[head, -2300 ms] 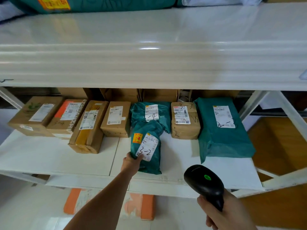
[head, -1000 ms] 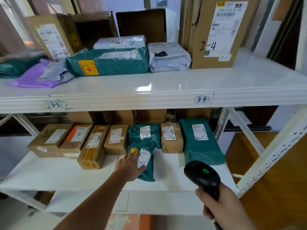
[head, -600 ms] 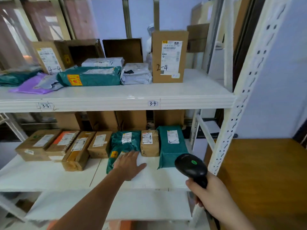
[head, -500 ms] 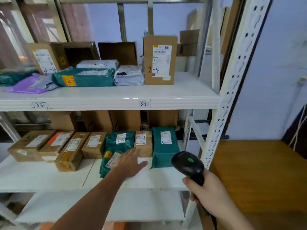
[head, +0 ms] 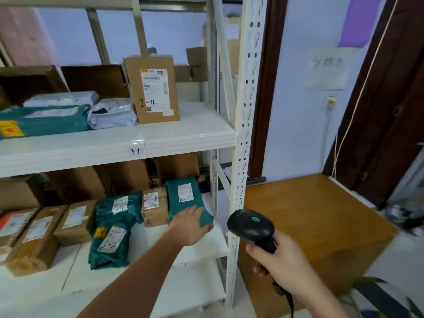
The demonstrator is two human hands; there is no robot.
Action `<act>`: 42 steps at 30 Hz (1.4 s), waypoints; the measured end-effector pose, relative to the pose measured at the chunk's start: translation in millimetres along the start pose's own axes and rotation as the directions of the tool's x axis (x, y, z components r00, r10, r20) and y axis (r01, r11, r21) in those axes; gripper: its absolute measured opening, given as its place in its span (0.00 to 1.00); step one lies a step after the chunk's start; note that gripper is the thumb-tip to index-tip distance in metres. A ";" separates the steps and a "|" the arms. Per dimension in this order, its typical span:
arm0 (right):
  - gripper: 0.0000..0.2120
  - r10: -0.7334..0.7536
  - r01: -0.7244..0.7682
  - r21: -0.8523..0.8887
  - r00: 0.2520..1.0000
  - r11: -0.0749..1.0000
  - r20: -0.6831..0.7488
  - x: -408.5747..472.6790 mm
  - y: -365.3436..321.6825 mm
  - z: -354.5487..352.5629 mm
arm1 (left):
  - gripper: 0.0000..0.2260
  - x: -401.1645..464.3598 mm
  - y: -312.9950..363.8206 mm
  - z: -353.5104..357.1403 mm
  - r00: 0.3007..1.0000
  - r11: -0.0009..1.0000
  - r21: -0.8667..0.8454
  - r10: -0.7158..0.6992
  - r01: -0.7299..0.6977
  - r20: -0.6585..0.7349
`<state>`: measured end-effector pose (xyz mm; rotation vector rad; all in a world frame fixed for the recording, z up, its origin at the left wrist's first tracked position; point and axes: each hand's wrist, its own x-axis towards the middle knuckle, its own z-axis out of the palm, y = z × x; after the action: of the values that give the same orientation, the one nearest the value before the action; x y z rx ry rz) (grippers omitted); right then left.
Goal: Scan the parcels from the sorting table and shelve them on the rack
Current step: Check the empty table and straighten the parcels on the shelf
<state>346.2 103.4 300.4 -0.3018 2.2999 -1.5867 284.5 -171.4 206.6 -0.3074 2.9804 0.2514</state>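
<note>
The green bag parcel marked 3-2 (head: 110, 243) lies on the lower shelf (head: 142, 271) of the white rack, in front of another green bag marked -4 (head: 119, 206). My left hand (head: 189, 226) hovers with relaxed fingers over the near end of a third green parcel (head: 183, 198) at the shelf's right end; whether it touches is unclear. My right hand (head: 277, 260) grips the black barcode scanner (head: 251, 226) by its handle, just right of the rack's upright post (head: 243, 134).
Several brown boxes (head: 75, 222) line the lower shelf. The upper shelf (head: 137, 143), tagged 3-4, carries a tall box marked 2-4 (head: 152, 88), grey bags and a green bag. A wooden table (head: 309, 216) stands to the right by the wall.
My left hand let go of the 3-2 parcel and drifted right over the shelf. My view rose and swung right, bringing the post and wooden table into sight.
</note>
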 end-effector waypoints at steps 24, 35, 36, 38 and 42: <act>0.11 0.023 -0.022 0.038 0.999 0.999 -0.025 92.7 87.2 -202.2 | 0.18 78.5 205.4 89.1 0.988 0.987 -0.150 -0.032 0.056 0.154; 0.10 0.014 -0.014 0.009 1.000 1.000 0.008 230.9 118.0 -189.1 | 0.30 131.9 218.5 112.5 0.984 0.982 -0.166 -0.055 0.084 0.168; 0.10 0.023 -0.023 0.001 1.000 1.000 0.012 243.7 120.0 -184.5 | 0.30 138.5 219.3 112.6 0.984 0.983 -0.165 -0.051 0.079 0.168; 0.09 0.035 -0.034 -0.016 0.999 0.999 0.023 266.4 124.9 -176.1 | 0.29 151.6 222.8 110.8 0.985 0.983 -0.172 -0.034 0.064 0.172; 0.08 0.016 -0.013 -0.070 0.998 0.997 0.054 305.6 138.0 -169.7 | 0.27 184.0 224.6 114.0 0.982 0.988 -0.145 -0.016 0.044 0.187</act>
<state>0.7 191.0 181.5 -0.3402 2.3147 -1.4751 71.4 30.7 101.5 -0.3252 2.7766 0.4735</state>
